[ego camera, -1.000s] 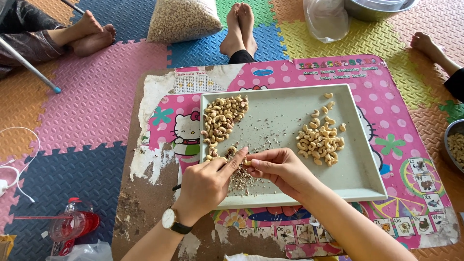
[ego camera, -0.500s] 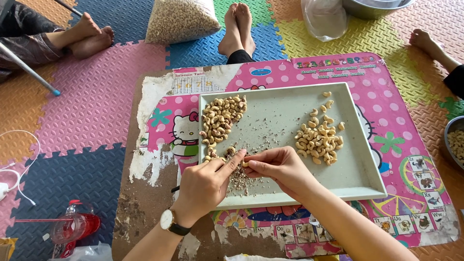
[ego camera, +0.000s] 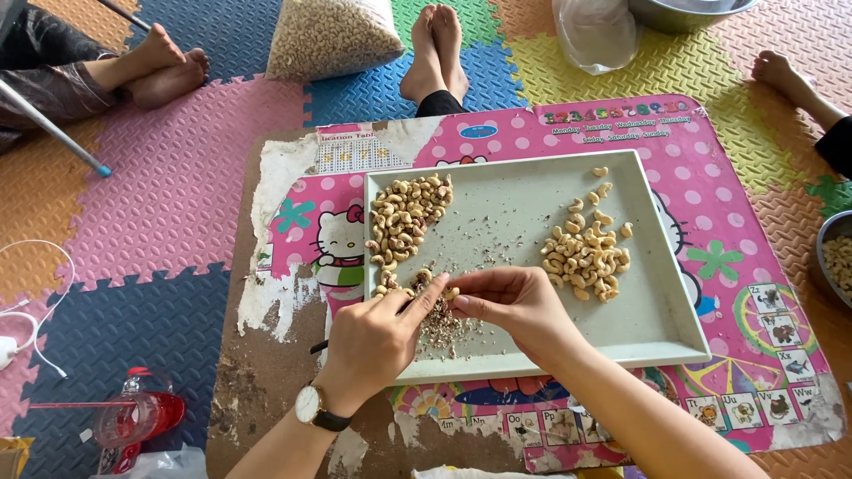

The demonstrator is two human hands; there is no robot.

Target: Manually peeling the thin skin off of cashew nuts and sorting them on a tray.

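Both hands [ego camera: 444, 315] perhaps slightly lower.

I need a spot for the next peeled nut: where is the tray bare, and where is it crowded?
The grey rectangular plastic tray is bare in its centre strip, between the left heap of unpeeled cashews and the right heap of pale cashews, and across its near right corner. The near left is crowded: left hand, right hand, skin scraps.

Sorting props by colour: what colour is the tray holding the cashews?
Pale grey-green tray, plain, clearest in the head view.
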